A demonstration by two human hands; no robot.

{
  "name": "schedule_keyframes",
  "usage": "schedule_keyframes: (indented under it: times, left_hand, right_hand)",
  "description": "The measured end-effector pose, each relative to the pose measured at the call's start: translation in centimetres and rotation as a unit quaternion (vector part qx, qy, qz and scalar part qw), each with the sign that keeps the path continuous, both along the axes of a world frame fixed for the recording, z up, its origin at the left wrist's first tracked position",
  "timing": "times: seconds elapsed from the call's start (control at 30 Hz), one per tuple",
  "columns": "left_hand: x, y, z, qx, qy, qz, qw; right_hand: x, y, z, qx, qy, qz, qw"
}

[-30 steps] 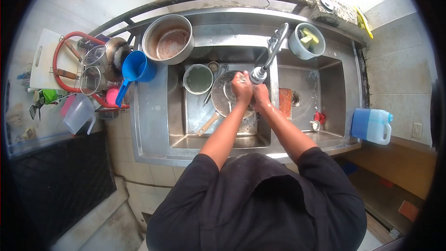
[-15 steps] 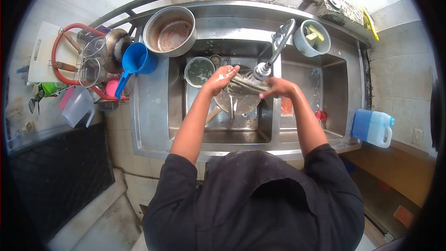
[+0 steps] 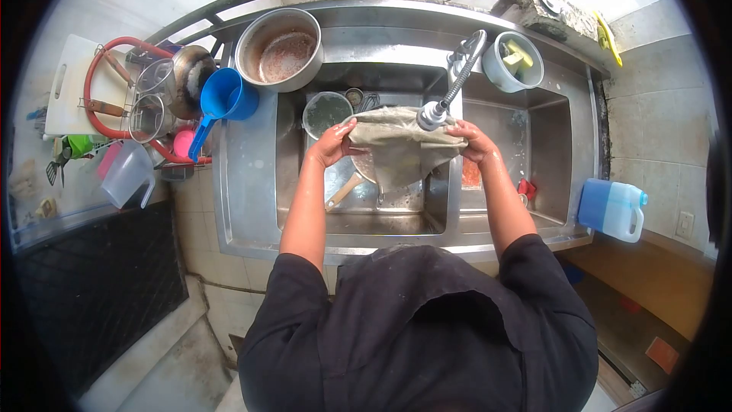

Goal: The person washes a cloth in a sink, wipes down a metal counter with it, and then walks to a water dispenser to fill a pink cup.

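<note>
A wet greyish-beige cloth (image 3: 398, 145) is spread out between my hands above the left sink basin (image 3: 305, 214). My left hand (image 3: 333, 145) is closed on its left edge, and my right hand (image 3: 474, 142) grips the right edge. Just over the cloth's top edge is the spray head (image 3: 431, 116) of the faucet. Below, partly covered by the cloth, lies a pan-like item with a wooden handle (image 3: 345, 191). A round container of greenish water (image 3: 328, 113) stands behind my left hand.
A large metal pot (image 3: 301, 69) and a blue dipper (image 3: 229, 99) stand left of the basin. A grey tub (image 3: 494, 75) with yellow-green pieces sits behind the right basin (image 3: 549, 152). At the far right is a jug of blue liquid (image 3: 606, 210). A rack with utensils is leftmost.
The cloth, bunched and blurred before, is now opened out flat and hangs down. My hands have moved apart, the left one to the left and slightly lower.
</note>
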State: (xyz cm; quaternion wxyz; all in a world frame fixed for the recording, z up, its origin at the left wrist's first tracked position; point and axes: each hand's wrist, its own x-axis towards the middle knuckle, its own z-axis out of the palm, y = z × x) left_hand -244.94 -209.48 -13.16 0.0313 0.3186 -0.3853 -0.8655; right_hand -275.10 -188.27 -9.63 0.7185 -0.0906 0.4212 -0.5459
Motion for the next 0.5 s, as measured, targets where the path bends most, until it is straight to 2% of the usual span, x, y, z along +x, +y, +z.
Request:
schedule_keyframes:
  times: [0.03, 0.07, 0.17, 0.2, 0.23, 0.27, 0.33, 0.37, 0.4, 0.43, 0.47, 0.5]
  left_hand:
    - [0.1, 0.2, 0.6, 0.096, -0.002, 0.054, 0.994]
    - [0.2, 0.2, -0.3, 0.097, -0.003, 0.055, 0.994]
    - [0.5, -0.1, -5.8, 0.232, 0.269, 0.078, 0.932]
    - [-0.3, 1.5, -3.6, 0.149, 0.218, 0.148, 0.953]
    - [-0.7, 2.4, -3.0, 0.13, 0.163, 0.156, 0.966]
    - [-1.3, 3.2, -3.9, 0.105, 0.146, 0.13, 0.975]
    - [-2.9, 5.6, -7.1, 0.081, 0.129, 0.104, 0.983]
    - [-3.9, 7.4, -8.7, 0.076, 0.071, 0.092, 0.99]
    - [-4.9, 8.9, -9.8, 0.069, 0.015, 0.08, 0.994]
    - [-5.9, 10.2, -10.3, 0.07, 0.018, 0.083, 0.994]
    - [-6.8, 11.5, -10.6, 0.152, -0.001, 0.099, 0.983]
    - [-7.1, 12.2, -9.8, 0.233, -0.019, 0.113, 0.966]
  right_hand:
    - [0.7, 0.0, 0.0, 0.001, -0.001, 0.001, 1.0]
    - [1.3, 0.0, -0.1, 0.002, 0.009, -0.02, 1.0]
    - [2.1, -0.1, -1.3, 0.002, -0.001, -0.06, 0.998]
    - [2.1, -0.1, -2.2, 0.006, -0.024, -0.063, 0.998]
    - [2.1, -0.2, -3.0, 0.009, -0.047, -0.067, 0.997]
    - [2.3, -0.2, -4.0, 0.011, -0.048, -0.067, 0.997]
    - [3.0, -0.5, -5.3, -0.007, -0.195, -0.088, 0.977]
    - [3.2, -0.5, -5.2, -0.006, -0.193, -0.086, 0.977]
    - [3.6, -0.4, -4.8, -0.034, -0.247, -0.102, 0.963]
    - [4.0, -0.4, -4.2, -0.061, -0.299, -0.117, 0.945]
    - [4.8, -0.6, -2.1, -0.064, -0.264, -0.161, 0.949]
    - [4.7, -0.5, -2.0, -0.062, -0.261, -0.159, 0.95]
